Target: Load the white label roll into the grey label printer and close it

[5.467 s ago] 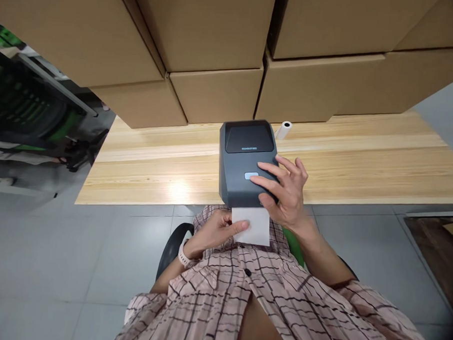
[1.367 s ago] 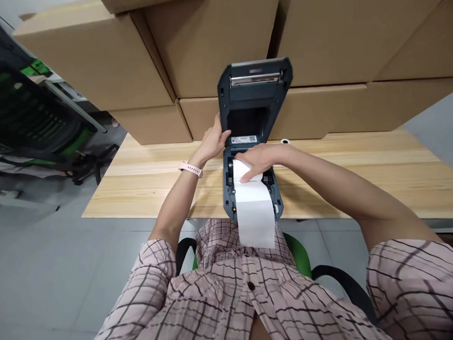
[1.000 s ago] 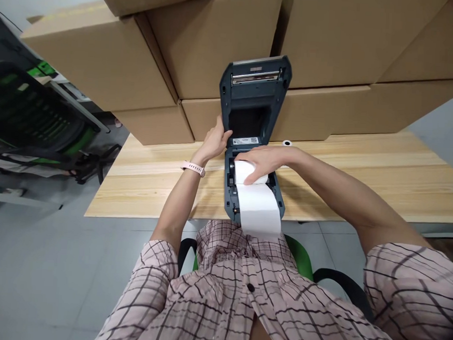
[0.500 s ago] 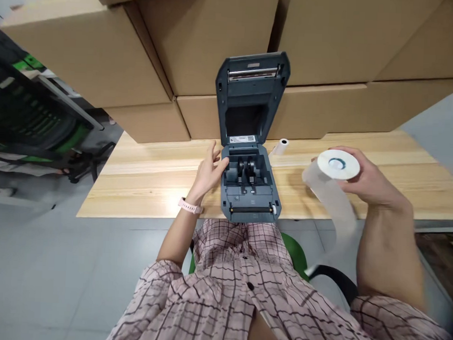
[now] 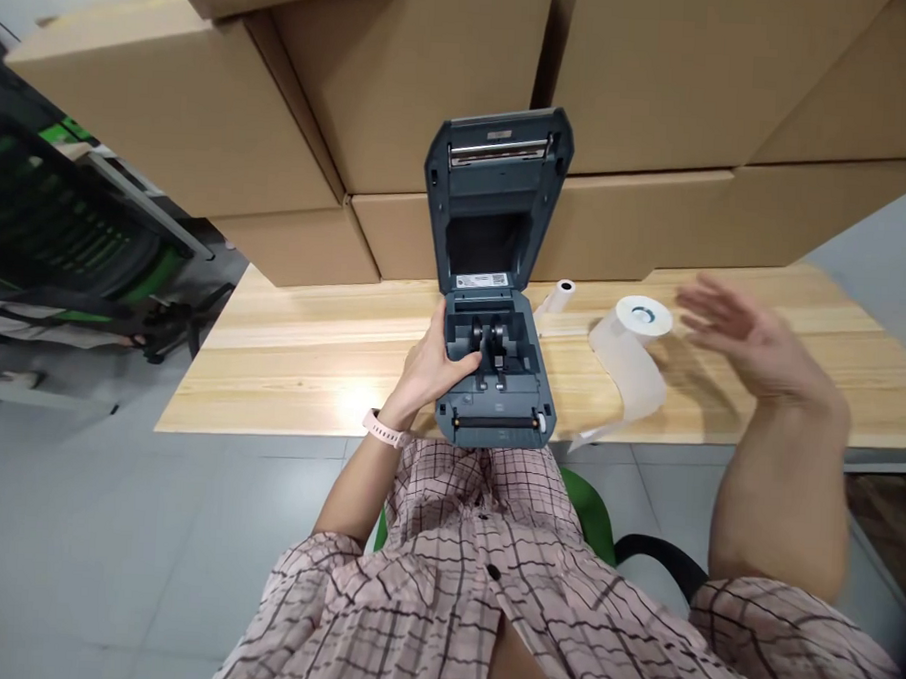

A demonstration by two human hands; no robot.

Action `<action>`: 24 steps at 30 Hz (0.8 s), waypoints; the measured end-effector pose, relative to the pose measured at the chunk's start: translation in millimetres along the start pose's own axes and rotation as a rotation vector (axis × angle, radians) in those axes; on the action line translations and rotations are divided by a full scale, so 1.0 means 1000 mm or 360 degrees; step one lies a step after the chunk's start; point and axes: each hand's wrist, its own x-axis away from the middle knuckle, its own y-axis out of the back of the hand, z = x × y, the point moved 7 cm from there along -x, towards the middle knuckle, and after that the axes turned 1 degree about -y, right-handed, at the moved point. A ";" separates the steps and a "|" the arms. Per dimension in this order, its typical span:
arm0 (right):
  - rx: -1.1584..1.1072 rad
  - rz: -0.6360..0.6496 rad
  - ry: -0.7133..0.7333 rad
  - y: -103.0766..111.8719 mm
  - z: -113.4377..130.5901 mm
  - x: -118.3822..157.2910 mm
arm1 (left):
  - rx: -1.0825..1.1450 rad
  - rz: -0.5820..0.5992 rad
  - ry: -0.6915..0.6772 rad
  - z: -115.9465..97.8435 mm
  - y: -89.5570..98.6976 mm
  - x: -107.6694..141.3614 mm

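Note:
A dark grey printer [image 5: 496, 396] stands on the wooden table with its lid [image 5: 496, 196] raised. My left hand [image 5: 435, 364] grips the printer's left side, its thumb reaching over the edge toward the black roll holders [image 5: 489, 336] inside. A large white paper roll [image 5: 641, 318] rests on the table right of the printer, with a loose strip [image 5: 635, 383] curling down to the table's front edge. To the right of that roll, my right hand [image 5: 745, 337] is in the air, slightly blurred, with spread fingers and nothing in it.
A small white roll [image 5: 562, 296] lies just right of the printer. Stacked cardboard boxes [image 5: 434, 88] line the back of the wooden table [image 5: 287, 362]. A dark chair [image 5: 60, 222] stands at the far left, beyond the table.
My right hand has let go of the large roll, which now stands on the table, farther left. My left hand has shifted right, its thumb farther over the printer.

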 end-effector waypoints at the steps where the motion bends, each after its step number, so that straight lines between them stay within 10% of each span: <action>1: 0.0029 -0.0131 0.0097 0.012 0.013 -0.002 | 0.0054 0.0032 -0.0045 0.002 0.000 -0.001; 4: 0.0173 -0.0183 0.0261 0.015 0.054 -0.021 | 0.0307 0.0148 -0.0147 0.013 0.001 -0.002; 7: 0.0608 0.0315 0.0199 -0.033 0.081 -0.061 | 0.0448 0.0179 -0.0098 0.025 0.003 -0.002; 16: 0.1554 0.1064 0.0206 -0.145 0.068 -0.144 | 0.0629 0.0169 0.0019 0.027 -0.002 0.002; 24: 0.1154 0.1138 0.0274 -0.107 0.117 -0.086 | 0.0628 0.0041 -0.0035 0.028 -0.004 0.002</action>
